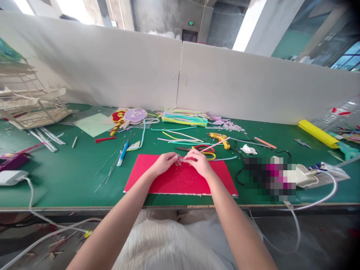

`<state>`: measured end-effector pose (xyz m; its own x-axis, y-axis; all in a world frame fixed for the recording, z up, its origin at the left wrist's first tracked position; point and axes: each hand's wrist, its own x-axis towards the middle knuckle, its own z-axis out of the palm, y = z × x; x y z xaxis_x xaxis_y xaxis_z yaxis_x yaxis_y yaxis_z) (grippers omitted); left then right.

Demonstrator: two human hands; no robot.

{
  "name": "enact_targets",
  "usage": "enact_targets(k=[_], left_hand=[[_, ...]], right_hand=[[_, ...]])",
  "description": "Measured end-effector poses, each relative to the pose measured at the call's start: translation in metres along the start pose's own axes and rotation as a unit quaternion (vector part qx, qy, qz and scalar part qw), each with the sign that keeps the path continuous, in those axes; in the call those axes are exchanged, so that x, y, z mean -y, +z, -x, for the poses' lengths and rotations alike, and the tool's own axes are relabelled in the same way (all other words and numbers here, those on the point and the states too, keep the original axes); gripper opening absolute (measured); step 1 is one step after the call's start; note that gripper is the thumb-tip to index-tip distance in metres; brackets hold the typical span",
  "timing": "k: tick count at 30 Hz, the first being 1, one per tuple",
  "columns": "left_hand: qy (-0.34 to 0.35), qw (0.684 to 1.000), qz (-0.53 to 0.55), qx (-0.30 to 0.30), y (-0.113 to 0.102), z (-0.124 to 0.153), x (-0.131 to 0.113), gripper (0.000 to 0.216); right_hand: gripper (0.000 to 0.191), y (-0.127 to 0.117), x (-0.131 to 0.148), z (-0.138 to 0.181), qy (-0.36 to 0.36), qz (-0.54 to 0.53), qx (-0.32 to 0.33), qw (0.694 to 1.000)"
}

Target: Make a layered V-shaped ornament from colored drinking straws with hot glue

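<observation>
Left hand (168, 163) and right hand (198, 161) pinch a blue piece (181, 159) above the red board (180, 183), seemingly to steady it; any right-hand hold on the pink strip (216, 144) is unclear.

Green table (78, 183), pale partition (118, 71)
Grey wall (165, 18) and lit green sign (191, 23) behind; far right, probably a window (347, 58).

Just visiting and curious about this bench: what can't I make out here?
In the head view:
Tiny piece between left hand and right hand: too small, partly covered by them.
Dark-and-pink item: blurred into blocks.
Wooden model, left side: cut off by left edge.
Clear bottle, right end: cut off by right edge.
</observation>
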<state>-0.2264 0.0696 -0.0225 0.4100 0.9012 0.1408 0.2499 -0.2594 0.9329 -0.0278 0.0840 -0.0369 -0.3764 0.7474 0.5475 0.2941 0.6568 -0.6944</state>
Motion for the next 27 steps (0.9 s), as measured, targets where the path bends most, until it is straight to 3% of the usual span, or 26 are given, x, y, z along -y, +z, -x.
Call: enact_targets(k=[10,27], left_hand=[[-0.006,1.000,-0.017,-0.016,0.0010,0.0015,-0.0006,0.028],[0.004,0.999,0.037,-0.017,0.0018,-0.0007,0.0056,0.029]], right_hand=[[0.014,0.0012,0.0040,-0.0005,0.002,-0.006,0.004,1.000],[0.016,0.0013,0.0056,-0.0014,0.013,-0.022,0.004,1.000]])
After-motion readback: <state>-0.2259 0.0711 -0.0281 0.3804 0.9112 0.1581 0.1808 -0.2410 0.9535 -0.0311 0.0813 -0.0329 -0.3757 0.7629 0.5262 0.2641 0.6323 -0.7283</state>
